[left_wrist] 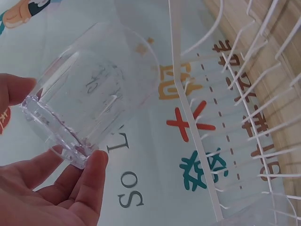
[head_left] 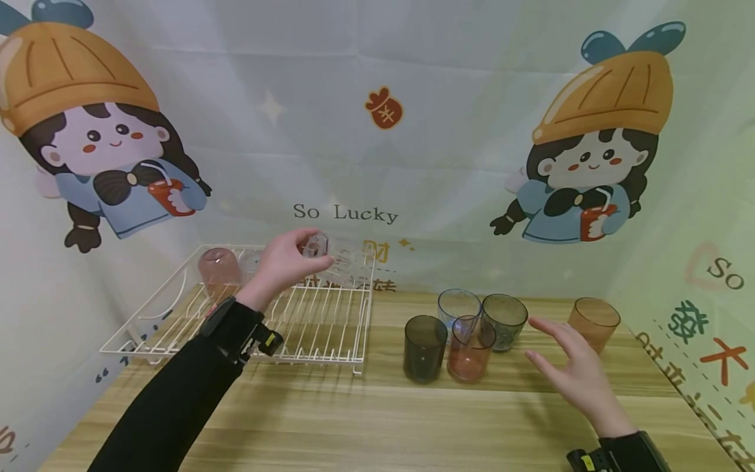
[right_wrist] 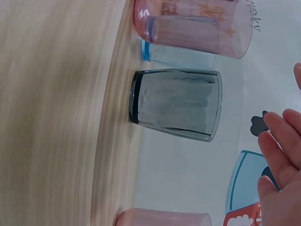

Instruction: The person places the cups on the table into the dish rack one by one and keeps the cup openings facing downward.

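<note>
A printed cloth (head_left: 460, 164) is hung behind the wooden table (head_left: 330, 419), on whose left half a white wire rack (head_left: 364, 359) is placed. By the left hand (head_left: 289, 262) a clear glass (left_wrist: 94, 89) is grasped at its thick base, which is pinched between thumb and fingers; the glass is tilted, with its mouth pointed away from the palm, and is held over the back right part of the rack. The fingers of the right hand (head_left: 569, 367) are extended and released, directed toward a green-grey glass (head_left: 504, 321) but apart from it. Beside that glass are grouped a dark glass (head_left: 425, 347), a reddish glass (head_left: 472, 354) and a blue-tinted glass (head_left: 457, 301); an amber glass (head_left: 594, 321) is set farther right. On the rack, a pink glass (head_left: 219, 267) is turned upside down.
</note>
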{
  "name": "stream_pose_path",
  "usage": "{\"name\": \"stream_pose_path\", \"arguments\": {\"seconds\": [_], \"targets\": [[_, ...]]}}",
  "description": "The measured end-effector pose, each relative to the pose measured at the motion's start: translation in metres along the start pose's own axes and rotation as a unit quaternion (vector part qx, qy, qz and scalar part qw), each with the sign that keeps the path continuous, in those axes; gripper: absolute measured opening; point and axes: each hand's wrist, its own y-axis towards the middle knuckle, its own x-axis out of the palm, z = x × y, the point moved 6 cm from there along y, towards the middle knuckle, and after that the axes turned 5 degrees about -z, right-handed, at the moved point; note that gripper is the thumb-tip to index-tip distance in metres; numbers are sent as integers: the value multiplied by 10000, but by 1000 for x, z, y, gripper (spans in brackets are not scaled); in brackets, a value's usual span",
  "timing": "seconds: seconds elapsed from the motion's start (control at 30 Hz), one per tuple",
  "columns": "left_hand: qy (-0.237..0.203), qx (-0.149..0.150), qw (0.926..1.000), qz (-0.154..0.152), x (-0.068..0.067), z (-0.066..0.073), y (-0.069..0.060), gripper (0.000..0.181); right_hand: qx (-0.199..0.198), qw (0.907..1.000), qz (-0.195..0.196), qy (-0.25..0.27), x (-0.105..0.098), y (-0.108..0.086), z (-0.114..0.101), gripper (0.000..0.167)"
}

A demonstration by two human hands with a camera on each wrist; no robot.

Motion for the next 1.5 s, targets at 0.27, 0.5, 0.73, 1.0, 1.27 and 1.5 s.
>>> {"name": "stream_pose_path", "arguments": {"seconds": [0.27,0.5,0.73,1.0,1.27,1.5], "targets": [[322,-59,9993,-166,0,-21,11,75,-89,10000,-22,25,-1,-1,2,57],[1006,147,9941,376,18,-180,123,75,-70,10000,-56,-9,-3,-3,4,56],[1699,109,9796,1067,28,-268,182,75,15,9999,-65,-97,-4,-4,9,55],[1695,-158,9816,866,16,-223,146,76,114,9994,-151,-280,-6,-3,14,55],[1204,-481,9915,63,0,-103,60,77,317,9987,-143,-378,-16,2,18,52],[1407,-745,9872,-83,-7,-56,22,67,612,9966,-365,-405,-26,8,23,52]]}}
